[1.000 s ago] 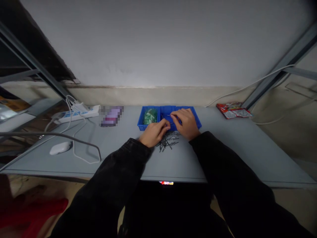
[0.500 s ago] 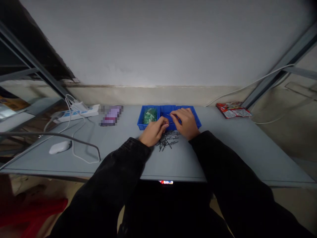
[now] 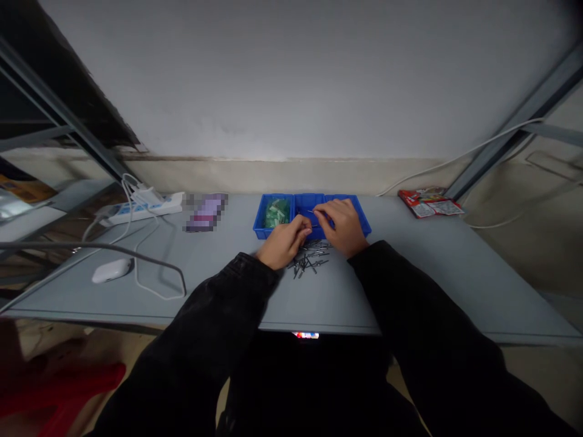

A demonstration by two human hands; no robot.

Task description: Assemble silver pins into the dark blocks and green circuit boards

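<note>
My left hand is closed in a pinch at the front of the blue divided bins. A thin metal pin sticks out to the right from its fingertips. My right hand hovers over the middle and right bins, thumb and forefinger pinched on another thin metal pin that points left. Just below the hands, a loose pile of thin dark metal pins lies on the table. Green and pale small pieces fill the left bin. My right hand hides much of the right bin.
On the left of the grey table are a white power strip with cables, a purple phone-like item, partly pixelated, and a white earbud case. A red snack packet lies at the back right. A wall stands behind.
Almost nothing differs. Both hands keep their pinches over the bins, and the whole view has shifted very slightly.
</note>
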